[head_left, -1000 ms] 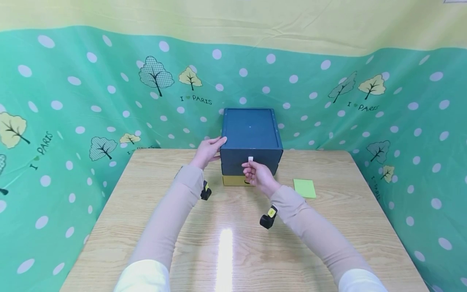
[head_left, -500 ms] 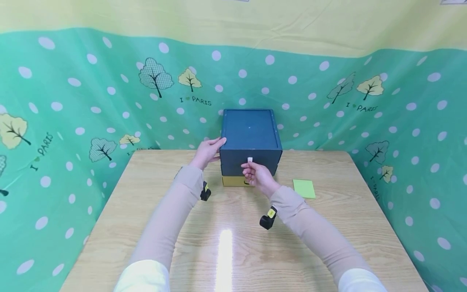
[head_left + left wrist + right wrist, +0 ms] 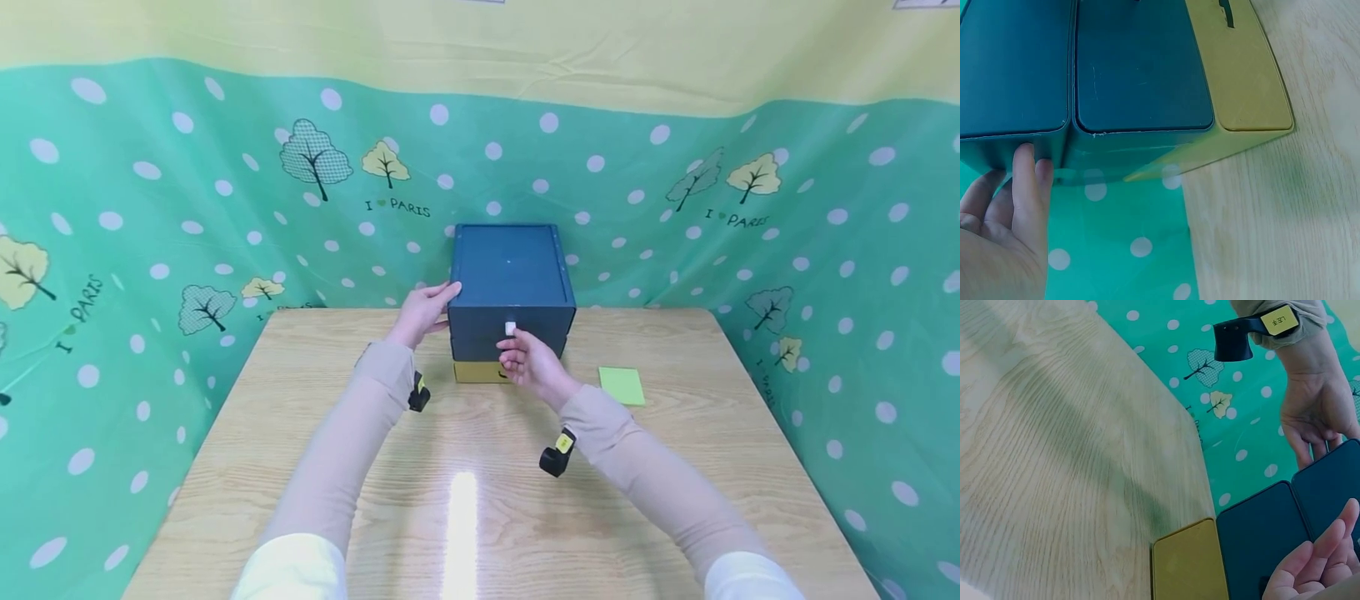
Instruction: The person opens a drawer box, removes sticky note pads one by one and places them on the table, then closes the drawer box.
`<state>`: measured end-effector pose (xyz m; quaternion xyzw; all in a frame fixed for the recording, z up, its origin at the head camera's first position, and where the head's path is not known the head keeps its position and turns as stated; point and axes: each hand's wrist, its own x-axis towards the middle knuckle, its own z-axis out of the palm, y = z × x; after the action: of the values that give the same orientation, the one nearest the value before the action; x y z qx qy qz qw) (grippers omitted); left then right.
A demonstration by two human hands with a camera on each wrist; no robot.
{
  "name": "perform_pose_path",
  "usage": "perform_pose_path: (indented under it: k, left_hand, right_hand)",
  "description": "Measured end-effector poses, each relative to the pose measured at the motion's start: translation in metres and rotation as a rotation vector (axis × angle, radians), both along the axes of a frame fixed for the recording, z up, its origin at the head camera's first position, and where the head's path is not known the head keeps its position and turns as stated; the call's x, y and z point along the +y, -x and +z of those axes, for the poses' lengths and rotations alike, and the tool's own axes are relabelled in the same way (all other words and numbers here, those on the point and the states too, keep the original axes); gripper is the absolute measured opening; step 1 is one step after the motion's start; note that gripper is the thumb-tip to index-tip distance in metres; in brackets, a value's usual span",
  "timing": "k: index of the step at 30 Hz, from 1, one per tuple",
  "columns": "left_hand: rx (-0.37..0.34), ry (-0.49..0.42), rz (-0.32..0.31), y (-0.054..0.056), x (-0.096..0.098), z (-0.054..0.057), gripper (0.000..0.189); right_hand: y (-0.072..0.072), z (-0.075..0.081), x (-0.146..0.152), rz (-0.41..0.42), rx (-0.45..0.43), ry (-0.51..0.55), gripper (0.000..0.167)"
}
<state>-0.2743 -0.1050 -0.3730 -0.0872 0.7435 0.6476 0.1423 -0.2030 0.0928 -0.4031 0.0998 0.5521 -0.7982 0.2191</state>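
A stack of drawers [image 3: 510, 267] stands against the back curtain, with two dark blue boxes above a yellow drawer [image 3: 474, 372]. With its fingers nearly straight, my left hand [image 3: 422, 312] rests against the left side of the top box; the left wrist view shows those fingertips [image 3: 1024, 153] on the side wall. My right hand [image 3: 536, 362] is at the front of the top drawer, fingers curled, and its thumb and forefinger seem to pinch a small white piece [image 3: 510, 328]. In the right wrist view the curled fingers [image 3: 1325, 550] stand before the drawer fronts; the thumb is hidden.
A light green square of paper [image 3: 621, 386] lies on the wooden table [image 3: 360, 500], right of the stack. A black camera mount is strapped at each wrist. The green dotted curtain [image 3: 225, 167] encloses the table at the back and sides.
My right wrist has shifted slightly right and down, and a little more of the white piece shows above the thumb. The left hand keeps its place on the stack.
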Motion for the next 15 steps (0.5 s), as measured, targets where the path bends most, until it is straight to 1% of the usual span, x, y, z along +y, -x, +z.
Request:
perform_pose_path:
  k: [7, 15]
  left_hand:
    - [-0.01, -0.008, -0.023, 0.0, -0.002, 0.002, 0.064]
    - [0.0, 0.002, -0.018, 0.001, -0.001, -0.001, 0.064]
  right_hand:
    - [-0.007, -0.002, 0.005, 0.069, -0.003, 0.014, 0.036]
    - [-0.012, -0.009, 0.01, 0.103, -0.028, 0.067, 0.036]
